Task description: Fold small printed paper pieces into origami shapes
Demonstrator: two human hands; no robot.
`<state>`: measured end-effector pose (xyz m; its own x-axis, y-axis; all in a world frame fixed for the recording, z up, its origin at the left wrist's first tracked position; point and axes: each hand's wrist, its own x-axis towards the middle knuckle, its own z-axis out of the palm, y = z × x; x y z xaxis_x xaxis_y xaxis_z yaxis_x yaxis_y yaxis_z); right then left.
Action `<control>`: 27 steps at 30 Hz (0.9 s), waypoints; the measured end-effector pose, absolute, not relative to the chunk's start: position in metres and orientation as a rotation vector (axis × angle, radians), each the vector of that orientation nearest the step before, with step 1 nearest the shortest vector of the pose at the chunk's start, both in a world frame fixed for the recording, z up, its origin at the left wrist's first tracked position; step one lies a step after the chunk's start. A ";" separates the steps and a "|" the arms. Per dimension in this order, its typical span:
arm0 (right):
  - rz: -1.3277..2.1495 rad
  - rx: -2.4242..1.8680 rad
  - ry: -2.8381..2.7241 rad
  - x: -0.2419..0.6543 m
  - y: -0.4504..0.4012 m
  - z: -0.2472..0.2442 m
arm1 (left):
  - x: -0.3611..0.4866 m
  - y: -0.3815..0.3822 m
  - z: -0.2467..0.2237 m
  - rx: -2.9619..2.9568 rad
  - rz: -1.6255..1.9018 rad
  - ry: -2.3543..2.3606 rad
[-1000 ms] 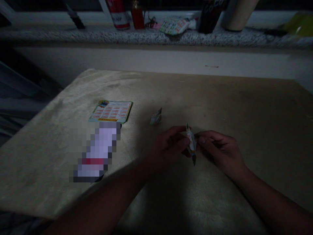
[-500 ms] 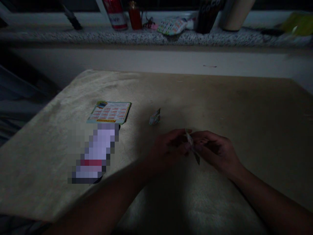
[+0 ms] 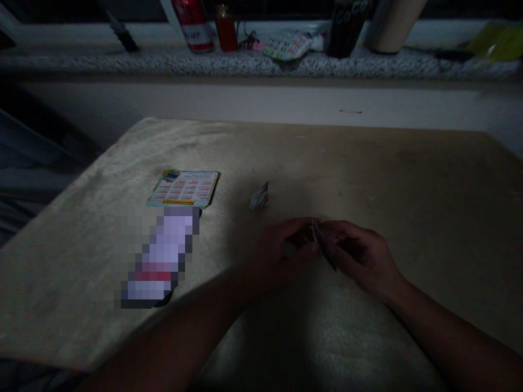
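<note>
Between my two hands, right of the table's middle, is a small thin folded piece of paper (image 3: 323,246), seen nearly edge-on. My left hand (image 3: 281,247) pinches it from the left with thumb and fingers. From the right, my right hand (image 3: 363,250) grips the same piece, its thumb against the near side and its fingers curled behind. A small crumpled or folded paper piece (image 3: 260,197) lies on the table beyond my left hand. Dim light hides the exact folds and some fingertips.
A printed booklet (image 3: 186,188) lies left on the table (image 3: 368,163), and a pixelated phone-like object (image 3: 167,250) lies just nearer. Along the stone windowsill (image 3: 163,64) stand a red can (image 3: 195,27), a red bottle (image 3: 226,31), a crumpled packet (image 3: 288,46) and a dark cup (image 3: 347,30).
The held paper has tilted slightly, and its face now looks narrower and darker. Both hands have barely shifted and keep their grip.
</note>
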<state>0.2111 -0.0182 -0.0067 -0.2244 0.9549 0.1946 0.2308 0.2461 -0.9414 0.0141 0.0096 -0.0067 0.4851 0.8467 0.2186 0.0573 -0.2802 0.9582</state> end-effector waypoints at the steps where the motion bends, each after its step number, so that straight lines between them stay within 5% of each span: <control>1: 0.976 -1.161 -1.696 0.212 -0.019 -0.007 | 0.015 0.009 -0.006 1.734 0.947 0.789; 13: 0.278 -1.121 -1.972 0.209 -0.024 0.003 | 0.014 0.002 0.000 2.085 1.083 0.787; 27: 0.163 -0.847 -1.988 0.214 -0.021 0.002 | 0.019 0.019 -0.014 0.823 0.877 0.707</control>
<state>0.2137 -0.0207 0.0020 -0.3231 0.6225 0.7128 0.4977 0.7524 -0.4314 0.0192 0.0191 -0.0142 0.4624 0.8654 -0.1932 -0.3724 0.3872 0.8434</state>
